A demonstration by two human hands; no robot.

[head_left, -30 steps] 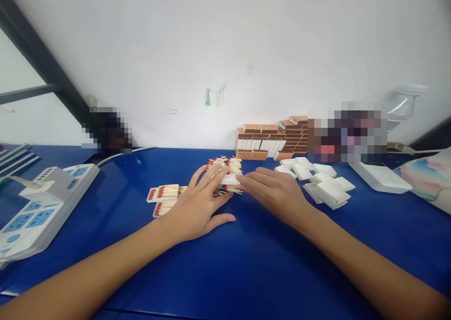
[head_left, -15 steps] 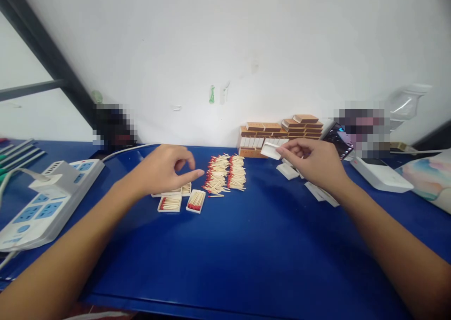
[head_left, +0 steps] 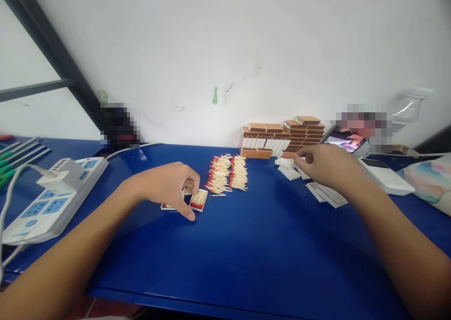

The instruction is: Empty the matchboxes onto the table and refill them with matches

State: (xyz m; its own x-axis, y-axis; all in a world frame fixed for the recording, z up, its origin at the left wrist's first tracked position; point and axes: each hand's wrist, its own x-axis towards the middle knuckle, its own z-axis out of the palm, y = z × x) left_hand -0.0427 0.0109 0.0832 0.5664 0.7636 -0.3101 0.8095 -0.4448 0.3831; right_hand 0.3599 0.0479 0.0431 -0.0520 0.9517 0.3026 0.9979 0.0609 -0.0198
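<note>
My left hand (head_left: 172,188) is open, thumb and curled index finger apart, over several matchbox trays. Close by its fingers lies a white matchbox tray filled with red-headed matches (head_left: 198,200); contact is unclear. Another filled tray (head_left: 169,207) is mostly hidden under the hand. My right hand (head_left: 324,165) is closed in a pinch at the edge of a white matchbox tray (head_left: 283,162), low over other white trays (head_left: 289,173); its grip is partly hidden. Between the hands, loose matches lie in two heaps, a left heap (head_left: 219,172) and a right heap (head_left: 238,172).
Brown matchboxes (head_left: 306,132) are stacked against the wall (head_left: 197,52). A white power strip (head_left: 52,202) stands at left. On the right are a phone (head_left: 345,139), a white device (head_left: 385,176) and a clear plastic bottle (head_left: 408,108). Flat white pieces (head_left: 327,194) lie below my right hand.
My left hand has moved down and slightly right, onto the filled trays. My right hand has lowered with the white tray, moving to the right.
</note>
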